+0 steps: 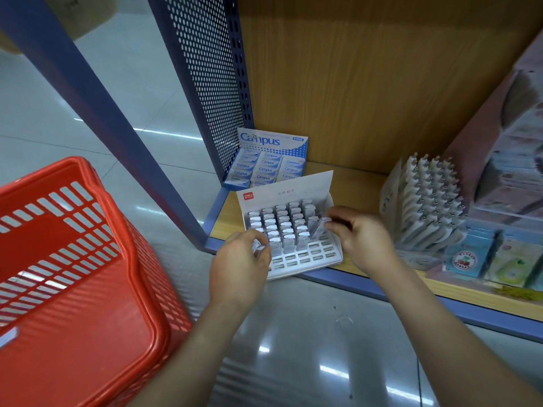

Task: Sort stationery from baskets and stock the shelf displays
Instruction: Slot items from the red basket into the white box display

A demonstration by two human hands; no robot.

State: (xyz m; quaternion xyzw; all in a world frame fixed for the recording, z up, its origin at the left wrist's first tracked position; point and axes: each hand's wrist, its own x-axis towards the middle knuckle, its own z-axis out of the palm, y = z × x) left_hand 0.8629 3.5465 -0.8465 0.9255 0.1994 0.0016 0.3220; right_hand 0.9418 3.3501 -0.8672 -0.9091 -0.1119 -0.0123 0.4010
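Note:
A white slotted display box (305, 261) of small white lead cases sits at the front edge of the low wooden shelf (364, 183). My left hand (239, 268) pinches a small white case at the box's front left corner. At the box's right side, my right hand (360, 236) pinches another white case (321, 226), tilted over a slot. Several front slots stand bare. The red basket (73, 274) sits on the floor to the left, with one small white item (8, 336) in it.
A blue Campus eraser box (269, 160) stands behind the display box in the shelf corner. A grey pen display (429, 207) and colourful packets (499, 259) fill the shelf's right. A blue perforated shelf side panel (205, 83) rises on the left. Glossy tiled floor lies below.

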